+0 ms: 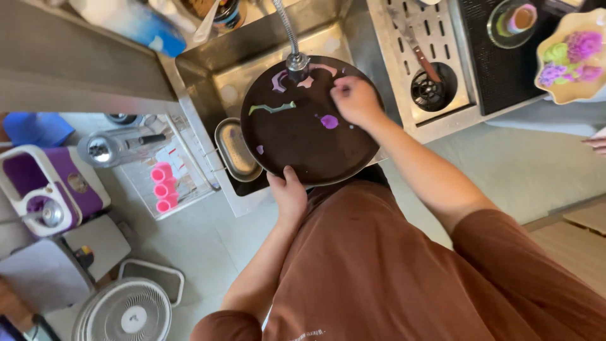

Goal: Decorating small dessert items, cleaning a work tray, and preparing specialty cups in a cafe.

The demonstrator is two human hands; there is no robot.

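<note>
The left hand (pixel 289 192) grips the near rim of a round dark tray (pixel 309 123), thumb on top, holding it over a steel sink (pixel 249 63). The right hand (pixel 355 100) rests on the tray's far right part, fingers bunched and pressed to its surface; whether they pinch anything I cannot tell. Smears of pink, green and purple icing (pixel 328 121) lie across the tray. A flexible tap (pixel 297 61) hangs just above the tray's far edge. A small metal tin (pixel 235 150) sits at the tray's left edge. To the right lie a slotted drain board (pixel 420 57) and a plate of purple and green flowers (pixel 571 57).
</note>
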